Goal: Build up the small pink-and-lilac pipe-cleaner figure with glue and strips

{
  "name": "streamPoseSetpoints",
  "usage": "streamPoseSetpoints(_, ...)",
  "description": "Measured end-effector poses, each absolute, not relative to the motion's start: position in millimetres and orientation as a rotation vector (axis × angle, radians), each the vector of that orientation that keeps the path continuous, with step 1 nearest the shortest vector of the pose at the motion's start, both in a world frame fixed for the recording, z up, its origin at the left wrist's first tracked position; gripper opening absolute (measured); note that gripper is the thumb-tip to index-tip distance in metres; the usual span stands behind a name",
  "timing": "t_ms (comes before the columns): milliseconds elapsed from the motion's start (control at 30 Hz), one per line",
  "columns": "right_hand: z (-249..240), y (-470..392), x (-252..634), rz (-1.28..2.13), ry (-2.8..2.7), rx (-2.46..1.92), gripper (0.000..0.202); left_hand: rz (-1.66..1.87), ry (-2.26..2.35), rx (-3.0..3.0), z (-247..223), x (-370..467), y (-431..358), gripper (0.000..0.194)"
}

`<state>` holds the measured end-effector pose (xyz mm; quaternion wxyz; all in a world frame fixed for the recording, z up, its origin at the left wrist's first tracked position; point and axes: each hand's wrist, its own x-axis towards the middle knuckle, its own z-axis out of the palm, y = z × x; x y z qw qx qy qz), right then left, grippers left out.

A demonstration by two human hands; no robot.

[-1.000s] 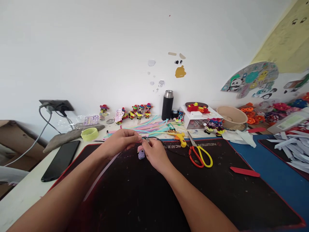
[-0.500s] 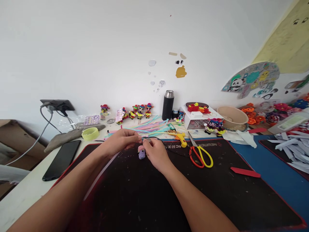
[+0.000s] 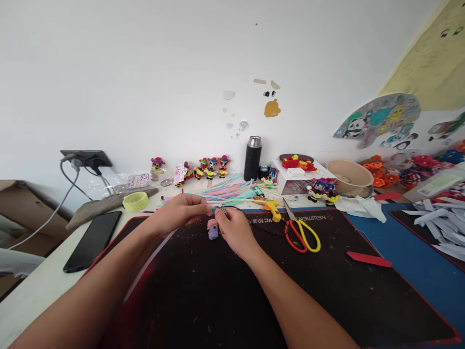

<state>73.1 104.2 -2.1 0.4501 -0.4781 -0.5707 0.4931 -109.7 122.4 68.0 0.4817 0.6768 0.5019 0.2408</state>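
Both my hands meet near the middle of the dark desk mat (image 3: 225, 295), fingertips close together. My right hand (image 3: 235, 231) is closed in a pinch, and beside its fingers hangs a small fuzzy pink and purple figure (image 3: 212, 230). Something small and shiny shows at its fingertips. With thumb and finger pressed together, my left hand (image 3: 182, 212) reaches to the top of the figure; what it pinches is too small to name. A pale thin strip (image 3: 147, 264) lies along the inside of my left forearm, partly hidden.
Scissors (image 3: 301, 235) with red and yellow handles and a yellow glue gun (image 3: 272, 211) lie to the right. Behind are pastel pipe cleaners (image 3: 221, 191), a black flask (image 3: 253, 160) and several small dolls (image 3: 212, 167). A phone (image 3: 93, 241) rests at left, a red strip (image 3: 368, 258) at right.
My left fingertips have drawn very slightly left, away from my right fingers. Otherwise the hands and the figure stay practically where they were.
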Motion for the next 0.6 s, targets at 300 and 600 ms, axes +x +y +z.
streamPoseSetpoints(300, -1, 105, 73, 1.437, -1.273, -1.042, 0.038, 0.59, 1.23, 1.694, 67, -113, 124, 0.043)
streamPoseSetpoints(600, 15, 99, 74, 1.656, -1.167, -0.821, 0.05, 0.752, 1.399, 2.003, 74, -111, 119, 0.044)
